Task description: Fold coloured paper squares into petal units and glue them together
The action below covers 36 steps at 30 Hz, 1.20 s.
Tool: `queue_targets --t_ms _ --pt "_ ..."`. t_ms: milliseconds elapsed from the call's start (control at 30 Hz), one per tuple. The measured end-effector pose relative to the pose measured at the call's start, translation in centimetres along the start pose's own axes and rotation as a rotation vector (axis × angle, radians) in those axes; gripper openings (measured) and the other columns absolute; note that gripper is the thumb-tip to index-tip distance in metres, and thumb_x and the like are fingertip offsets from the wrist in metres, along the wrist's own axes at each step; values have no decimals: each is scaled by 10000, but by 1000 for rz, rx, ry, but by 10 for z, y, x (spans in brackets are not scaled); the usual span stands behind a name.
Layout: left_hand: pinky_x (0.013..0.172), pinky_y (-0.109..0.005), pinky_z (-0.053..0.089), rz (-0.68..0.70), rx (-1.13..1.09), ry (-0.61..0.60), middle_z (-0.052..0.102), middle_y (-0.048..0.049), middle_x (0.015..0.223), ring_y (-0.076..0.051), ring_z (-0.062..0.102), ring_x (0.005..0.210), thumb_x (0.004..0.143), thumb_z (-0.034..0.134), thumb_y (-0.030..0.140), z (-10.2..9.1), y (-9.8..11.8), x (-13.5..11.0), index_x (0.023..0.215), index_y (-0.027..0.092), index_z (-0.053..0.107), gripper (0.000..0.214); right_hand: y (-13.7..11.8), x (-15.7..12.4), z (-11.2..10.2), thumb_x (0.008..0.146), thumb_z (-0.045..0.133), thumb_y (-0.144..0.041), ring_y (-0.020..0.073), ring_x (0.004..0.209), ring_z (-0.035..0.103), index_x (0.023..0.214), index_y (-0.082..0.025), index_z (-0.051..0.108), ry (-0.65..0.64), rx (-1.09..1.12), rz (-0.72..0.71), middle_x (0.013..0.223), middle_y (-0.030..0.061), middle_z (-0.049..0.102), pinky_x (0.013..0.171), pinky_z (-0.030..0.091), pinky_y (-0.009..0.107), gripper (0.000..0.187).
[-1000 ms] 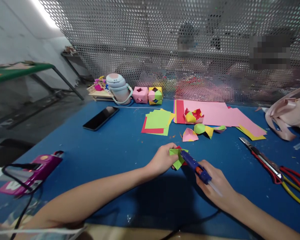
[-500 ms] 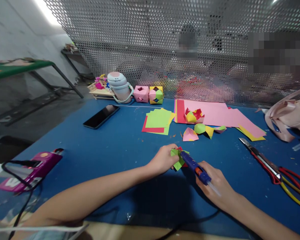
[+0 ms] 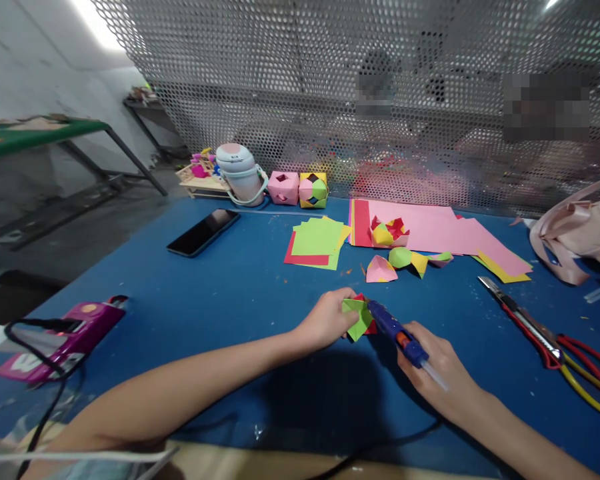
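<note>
Between the thumb and fingers of my left hand point(image 3: 329, 319) is a folded green and red paper piece point(image 3: 356, 320), held just above the blue table. My right hand point(image 3: 433, 363) is wrapped round a blue hot glue gun point(image 3: 393, 327), its clear glue stick poking out at the back. The gun's tip is close to the right side of the folded paper; whether it touches cannot be made out. Farther back lie a pink folded paper piece point(image 3: 381, 269), a strip of curled green and yellow pieces point(image 3: 413, 260) and a red and yellow paper flower shape point(image 3: 389, 231).
Green and red paper squares point(image 3: 317, 239) lie mid-table, with pink sheets point(image 3: 430, 227) behind. A box cutter point(image 3: 520, 317) and scissors point(image 3: 587, 367) are at right. At left are a phone point(image 3: 204, 232) and a purple power strip point(image 3: 75, 337). A bottle point(image 3: 242, 175) stands before the perforated metal screen point(image 3: 290, 87).
My right hand has drawn the glue gun slightly right, its tip moving off the middle of the folded paper toward its edge. My left hand has stayed nearly still.
</note>
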<state>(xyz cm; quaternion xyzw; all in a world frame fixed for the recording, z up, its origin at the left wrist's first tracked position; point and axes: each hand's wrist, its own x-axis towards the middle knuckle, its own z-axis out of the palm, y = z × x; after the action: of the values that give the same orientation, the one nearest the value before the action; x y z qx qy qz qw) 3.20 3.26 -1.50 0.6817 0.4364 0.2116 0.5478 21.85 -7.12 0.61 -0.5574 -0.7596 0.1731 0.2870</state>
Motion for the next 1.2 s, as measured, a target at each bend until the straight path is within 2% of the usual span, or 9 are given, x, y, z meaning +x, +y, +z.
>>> queue_targets --t_ms 533,667,867,1033,1200 --pt "395 -172 357 22 -25 -5 489 54 538 -85 476 417 681 442 171 0 6 -2 789 168 518 132 -2 -2 0 782 467 -134 128 553 526 849 -206 459 3 17 13 681 -10 537 521 398 231 99" --pt "430 -176 353 56 16 31 511 50 557 -79 472 431 682 471 178 0 7 -3 782 158 544 125 -4 -1 0 781 461 -133 133 556 531 841 -206 458 -20 0 0 687 -3 548 507 391 232 94" --pt "452 -176 341 74 59 55 519 46 550 -84 464 461 672 469 159 -1 9 -4 748 157 557 116 -5 -2 -3 777 470 -134 126 522 509 813 -211 452 16 -5 57 639 -24 516 498 385 228 88" --pt "464 -176 351 85 68 57 536 41 571 -81 463 469 683 469 167 0 10 -4 771 155 580 142 -7 -3 -4 781 476 -128 121 539 500 839 -210 449 32 20 -18 666 -19 505 506 383 226 104" --pt "420 -174 337 9 22 34 508 55 529 -82 452 419 685 472 182 0 9 -3 815 158 572 166 -6 -3 -3 782 485 -130 117 533 502 869 -207 448 67 30 -65 677 -15 509 501 387 220 122"
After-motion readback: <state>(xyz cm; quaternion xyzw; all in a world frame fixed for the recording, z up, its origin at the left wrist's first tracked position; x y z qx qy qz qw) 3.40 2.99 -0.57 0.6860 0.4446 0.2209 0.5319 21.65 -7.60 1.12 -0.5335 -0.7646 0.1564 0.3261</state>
